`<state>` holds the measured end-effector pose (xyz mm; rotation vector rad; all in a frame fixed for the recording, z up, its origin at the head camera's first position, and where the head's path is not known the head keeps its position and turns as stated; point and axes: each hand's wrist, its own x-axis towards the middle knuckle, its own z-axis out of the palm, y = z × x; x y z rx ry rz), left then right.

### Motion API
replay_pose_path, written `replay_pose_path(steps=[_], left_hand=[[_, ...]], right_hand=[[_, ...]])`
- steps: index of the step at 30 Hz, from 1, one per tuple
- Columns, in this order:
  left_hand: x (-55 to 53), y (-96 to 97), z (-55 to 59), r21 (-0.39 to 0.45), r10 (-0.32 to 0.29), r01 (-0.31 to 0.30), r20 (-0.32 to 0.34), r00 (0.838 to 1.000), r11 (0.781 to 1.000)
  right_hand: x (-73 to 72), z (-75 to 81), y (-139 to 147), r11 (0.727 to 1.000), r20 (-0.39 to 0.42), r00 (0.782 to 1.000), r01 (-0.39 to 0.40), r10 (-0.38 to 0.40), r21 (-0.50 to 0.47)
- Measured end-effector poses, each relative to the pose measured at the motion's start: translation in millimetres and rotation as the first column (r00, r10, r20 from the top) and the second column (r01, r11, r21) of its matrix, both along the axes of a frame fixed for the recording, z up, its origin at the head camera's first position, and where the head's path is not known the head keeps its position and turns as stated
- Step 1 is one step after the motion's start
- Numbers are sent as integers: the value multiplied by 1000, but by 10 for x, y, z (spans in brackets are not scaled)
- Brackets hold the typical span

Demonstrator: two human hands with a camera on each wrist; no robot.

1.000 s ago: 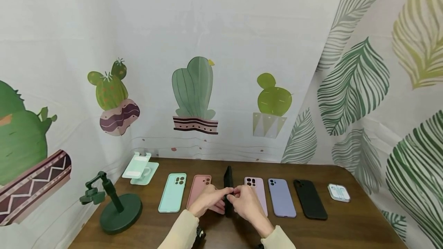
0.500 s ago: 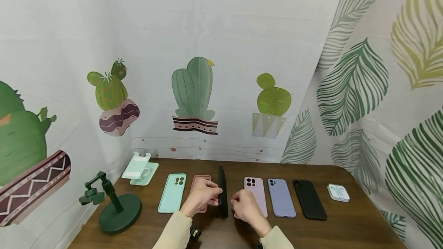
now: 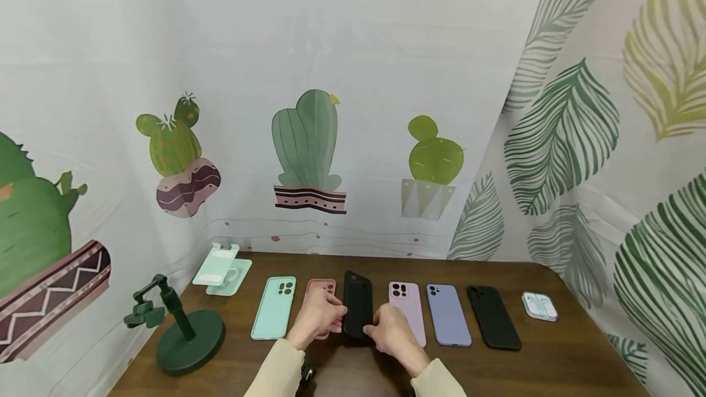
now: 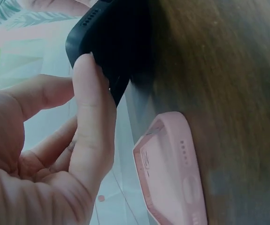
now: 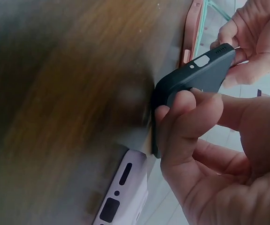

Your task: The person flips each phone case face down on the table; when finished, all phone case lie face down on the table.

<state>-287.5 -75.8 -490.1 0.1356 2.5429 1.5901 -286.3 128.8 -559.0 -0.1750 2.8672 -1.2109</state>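
the matte black rectangular phone case (image 3: 358,306) tilts over the dark brown wooden bench (image 3: 529,372), long axis pointing forward; left grip (image 3: 318,313) pinches its left edge, right grip (image 3: 391,327) its lower right.

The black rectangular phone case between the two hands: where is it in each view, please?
Head: black rectangular phone case, low in the middle.
Left wrist: black case, top edge, left of centre.
Right wrist: black case, right of centre.
Shared landmark: pink rectangular phone case, partly visible in all three.
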Motion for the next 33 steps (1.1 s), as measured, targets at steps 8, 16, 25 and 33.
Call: replay_pose_path(steps=[8, 16, 25, 33], left_hand=[[5, 72, -49, -94, 19, -23, -45, 999, 995], [43, 120, -53, -204, -16, 3, -59, 998, 979], [-248, 101, -477, -334, -25, 6, -53, 998, 943], [-398, 125, -710, -400, -41, 11, -65, 997, 917]], right_hand=[[-124, -161, -2, 986, -125, 991, 61, -42, 157], [-111, -171, -18, 976, -139, 987, 102, -75, 193], [-91, -151, -54, 970, -131, 987, 115, -88, 212], [102, 204, -127, 980, -46, 995, 101, -94, 171]])
